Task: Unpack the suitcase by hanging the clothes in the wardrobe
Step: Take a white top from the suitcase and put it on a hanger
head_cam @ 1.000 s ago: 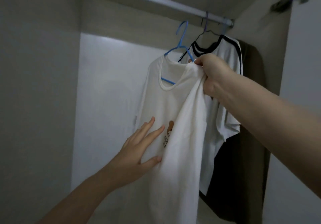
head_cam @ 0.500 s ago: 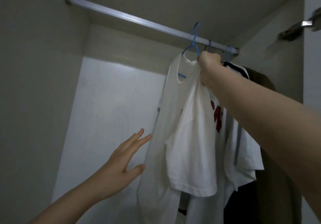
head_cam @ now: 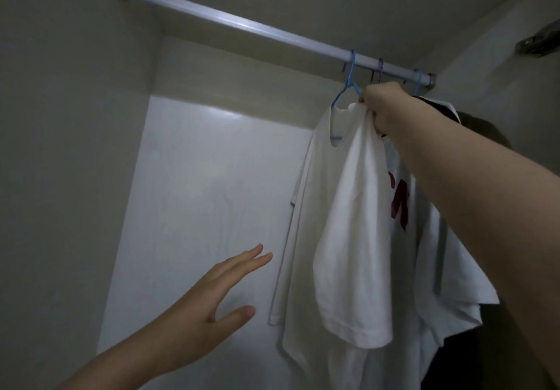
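Right hand grips the white T-shirt bunched at its shoulder, on a blue hanger; left hand spread, empty.

the rail runs bare from its left bracket to the blue hanger, and the wardrobe space under that stretch is open down to the white back panel, with only the left hand in it, fingers spread, apart from the cloth. the right end of the rail is crowded: the white t-shirt, bunched at the shoulder in the right hand, hangs against a second white shirt and dark clothes packed up to the right wall.
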The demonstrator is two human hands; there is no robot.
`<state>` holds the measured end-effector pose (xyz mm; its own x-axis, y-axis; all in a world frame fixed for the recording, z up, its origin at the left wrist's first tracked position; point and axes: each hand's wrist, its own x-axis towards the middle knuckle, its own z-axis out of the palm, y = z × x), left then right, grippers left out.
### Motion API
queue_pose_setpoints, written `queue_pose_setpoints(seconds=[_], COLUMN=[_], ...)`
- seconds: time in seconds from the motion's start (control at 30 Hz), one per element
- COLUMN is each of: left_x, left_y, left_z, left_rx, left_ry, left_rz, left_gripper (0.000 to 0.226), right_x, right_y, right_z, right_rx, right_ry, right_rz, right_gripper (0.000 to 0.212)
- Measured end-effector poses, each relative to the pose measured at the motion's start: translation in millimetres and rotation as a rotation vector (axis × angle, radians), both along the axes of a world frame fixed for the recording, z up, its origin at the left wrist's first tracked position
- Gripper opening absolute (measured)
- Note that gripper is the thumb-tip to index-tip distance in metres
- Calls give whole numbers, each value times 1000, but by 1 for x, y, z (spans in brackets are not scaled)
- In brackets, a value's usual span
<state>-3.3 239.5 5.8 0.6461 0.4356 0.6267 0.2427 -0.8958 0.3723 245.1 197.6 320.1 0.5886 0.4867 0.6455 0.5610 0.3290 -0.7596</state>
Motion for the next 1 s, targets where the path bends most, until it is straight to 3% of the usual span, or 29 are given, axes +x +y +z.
queue_pose_setpoints(seconds=[0.2,0.37,0.53,0.7,0.9,1.0], left_x=[8,15,20,25,35,43], left_y=[-5,-18,-36,-45,-65,-80], left_z=[-10,-25,-48,-77,-121,-147], left_rx=[-13,-58,-103,-106,-170,-270], left_ry=[1,-16,-22,-8,44,56], left_rz=[-92,-160,-229,-288,-371,-431], left_gripper=[60,52,50,43,31,29], right_x=[6,-3,-14,-26,-33,-38], right_y=[-3,-27,-39,-54,-103,-136], right_z=[-43,-121,-224,-314,-412,-460], right_rx=[122,300,182,52,-94,-145], right_ry=[-202,-316,-230,-163,-49,46], right_rz=[-180,-192,-131,-137,-123,-131], right_gripper=[53,56,59,33,16,17])
